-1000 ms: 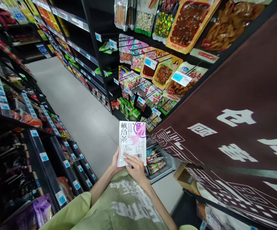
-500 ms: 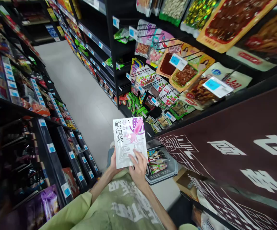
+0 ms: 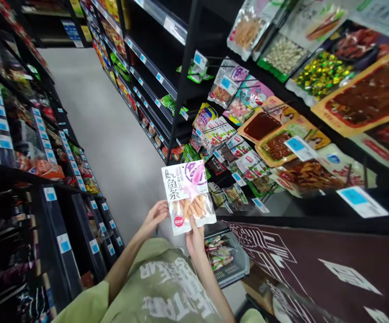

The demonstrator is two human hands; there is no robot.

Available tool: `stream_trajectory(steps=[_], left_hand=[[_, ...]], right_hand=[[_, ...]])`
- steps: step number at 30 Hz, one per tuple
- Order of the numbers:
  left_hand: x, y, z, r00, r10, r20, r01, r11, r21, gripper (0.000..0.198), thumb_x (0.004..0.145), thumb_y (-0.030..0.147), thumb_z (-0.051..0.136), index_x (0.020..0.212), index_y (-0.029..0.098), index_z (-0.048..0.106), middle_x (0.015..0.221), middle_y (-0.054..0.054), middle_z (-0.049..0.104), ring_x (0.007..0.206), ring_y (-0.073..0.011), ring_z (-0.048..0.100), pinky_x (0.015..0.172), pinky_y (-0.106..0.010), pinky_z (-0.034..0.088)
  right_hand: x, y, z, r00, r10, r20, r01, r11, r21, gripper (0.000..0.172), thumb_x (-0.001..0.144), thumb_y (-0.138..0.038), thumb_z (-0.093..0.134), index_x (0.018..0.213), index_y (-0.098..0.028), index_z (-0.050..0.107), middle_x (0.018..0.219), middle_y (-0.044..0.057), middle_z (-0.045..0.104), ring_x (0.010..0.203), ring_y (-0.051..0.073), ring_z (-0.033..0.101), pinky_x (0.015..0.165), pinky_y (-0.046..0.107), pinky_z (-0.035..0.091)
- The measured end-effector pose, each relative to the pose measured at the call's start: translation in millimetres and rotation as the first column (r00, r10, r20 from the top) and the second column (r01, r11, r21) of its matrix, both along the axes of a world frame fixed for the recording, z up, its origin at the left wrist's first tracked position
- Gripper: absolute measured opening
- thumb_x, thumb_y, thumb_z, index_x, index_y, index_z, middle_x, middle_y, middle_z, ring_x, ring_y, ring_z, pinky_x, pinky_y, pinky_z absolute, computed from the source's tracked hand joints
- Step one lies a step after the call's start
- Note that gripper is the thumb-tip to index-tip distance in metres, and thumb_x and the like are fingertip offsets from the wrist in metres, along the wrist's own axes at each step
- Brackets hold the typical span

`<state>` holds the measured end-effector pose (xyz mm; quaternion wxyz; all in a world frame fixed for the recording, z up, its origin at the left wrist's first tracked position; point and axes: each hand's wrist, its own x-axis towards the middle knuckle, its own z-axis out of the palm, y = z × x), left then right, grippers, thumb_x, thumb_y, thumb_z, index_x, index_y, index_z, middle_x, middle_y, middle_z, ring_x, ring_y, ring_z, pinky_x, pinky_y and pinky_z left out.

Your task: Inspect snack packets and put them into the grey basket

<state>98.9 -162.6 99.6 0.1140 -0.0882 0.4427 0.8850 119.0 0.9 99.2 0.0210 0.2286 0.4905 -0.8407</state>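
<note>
I had pack (image 3: 185,197) mid-view, strips (image 3: 194,207) inside; right hand (image 3: 195,237) pinched its 6 o'clock edge, left hand (image 3: 156,215) half-open at its 8, contact unclear. Basket (image 3: 231,275) at 5 held packets (image 3: 219,253); floor (image 3: 107,112) at 10.

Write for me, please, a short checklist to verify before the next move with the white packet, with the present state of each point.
1. Right grip holds the white packet at its lower edge: ok.
2. Left grip touches the packet's left edge: cannot tell; the fingertips are right beside it.
3. Clear window faces the camera: ok; the strips inside show.
4. Seal is intact: cannot tell; no tear shows, but the detail is too small.
5. Grey basket is wholly visible: not ok; the right forearm overlaps its left side.
</note>
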Motion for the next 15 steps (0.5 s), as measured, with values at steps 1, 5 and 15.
stream_trajectory(steps=[1, 5, 15], left_hand=[[-10, -13, 4.8, 1.0, -0.014, -0.014, 0.014, 1.0, -0.023, 0.045, 0.077, 0.025, 0.077, 0.119, 0.017, 0.065, 0.111, -0.01, 0.07, 0.096, -0.0224, 0.064, 0.082, -0.029, 0.049], [-42, -58, 20.1, 0.999, 0.038, -0.005, -0.038, 0.993, -0.115, 0.048, 0.071, 0.023, 0.081, 0.117, 0.017, 0.066, 0.123, -0.012, 0.068, 0.108, -0.029, 0.064, 0.092, -0.037, 0.05], [-47, -132, -6.5, 0.953, 0.265, 0.149, -0.208, 0.926, -0.316, 0.041, 0.059, 0.042, 0.087, 0.091, 0.023, 0.072, 0.101, -0.006, 0.077, 0.097, -0.0328, 0.07, 0.086, -0.043, 0.058]], right_hand=[[-6, -15, 0.6, 1.0, 0.024, 0.009, -0.024, 1.0, -0.014, 0.062, 0.084, -0.042, 0.07, 0.14, -0.025, 0.05, 0.138, 0.01, 0.059, 0.121, 0.025, 0.062, 0.103, 0.044, 0.052], [-29, -72, 4.3, 0.996, 0.089, 0.017, -0.088, 0.994, -0.072, 0.062, 0.082, -0.041, 0.072, 0.138, -0.024, 0.053, 0.133, 0.01, 0.064, 0.115, 0.027, 0.065, 0.101, 0.046, 0.053], [-83, -137, -8.0, 0.943, 0.255, -0.216, -0.267, 0.963, -0.029, 0.059, 0.067, -0.034, 0.083, 0.124, -0.036, 0.064, 0.123, 0.001, 0.07, 0.115, 0.032, 0.065, 0.105, 0.055, 0.048]])
